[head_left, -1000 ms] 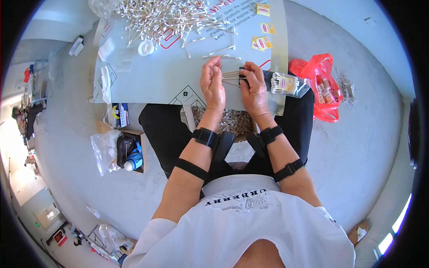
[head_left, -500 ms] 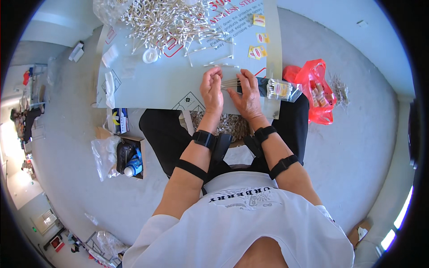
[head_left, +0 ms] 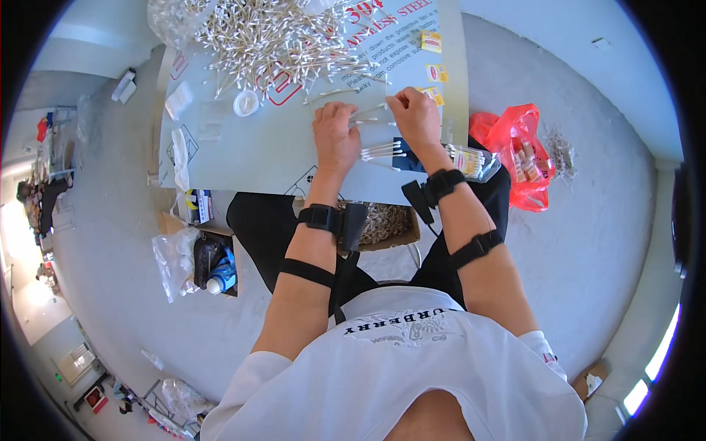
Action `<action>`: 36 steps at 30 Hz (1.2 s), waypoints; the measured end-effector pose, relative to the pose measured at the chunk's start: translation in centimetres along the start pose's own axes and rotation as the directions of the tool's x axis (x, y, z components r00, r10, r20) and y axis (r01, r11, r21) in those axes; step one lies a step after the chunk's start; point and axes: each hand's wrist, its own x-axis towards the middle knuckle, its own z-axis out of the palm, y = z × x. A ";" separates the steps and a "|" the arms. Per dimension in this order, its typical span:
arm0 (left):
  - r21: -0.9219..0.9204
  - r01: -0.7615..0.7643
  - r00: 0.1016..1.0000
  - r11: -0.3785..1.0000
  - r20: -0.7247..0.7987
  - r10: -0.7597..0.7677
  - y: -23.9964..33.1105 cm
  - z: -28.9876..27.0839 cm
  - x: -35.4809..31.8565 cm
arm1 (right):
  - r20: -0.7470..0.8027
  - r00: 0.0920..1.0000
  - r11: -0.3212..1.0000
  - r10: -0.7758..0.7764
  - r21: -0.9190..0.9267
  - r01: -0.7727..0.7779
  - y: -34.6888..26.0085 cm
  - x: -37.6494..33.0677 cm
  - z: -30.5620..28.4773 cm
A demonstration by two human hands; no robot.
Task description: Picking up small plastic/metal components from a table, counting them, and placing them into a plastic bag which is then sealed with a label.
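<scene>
My left hand is closed above the sheet-covered table, its curled fingertips at the left ends of a few loose cotton swabs. Opposite it, my right hand pinches at the right end of one of these swabs. Just below, a small row of cotton swabs lies partly on a dark strip, under my right wrist. A clear bag packed with swabs and a yellow label sits right of that wrist. What exactly lies inside my left fingers is hidden.
A large heap of cotton swabs covers the far table, near a round white lid. Yellow cards line the right side. A red plastic bag is beyond the right edge; a box of swabs is below the near edge.
Both hands have moved away from the row of swabs, which now lies on the table. My right hand went farther up the table, and both fingers closed at the loose swabs there.
</scene>
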 end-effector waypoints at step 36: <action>-0.017 -0.011 1.000 1.000 -0.003 0.011 0.8 0.2 -0.5 | 0.111 0.985 0.869 -0.135 -0.464 0.171 0.9 1.5 0.4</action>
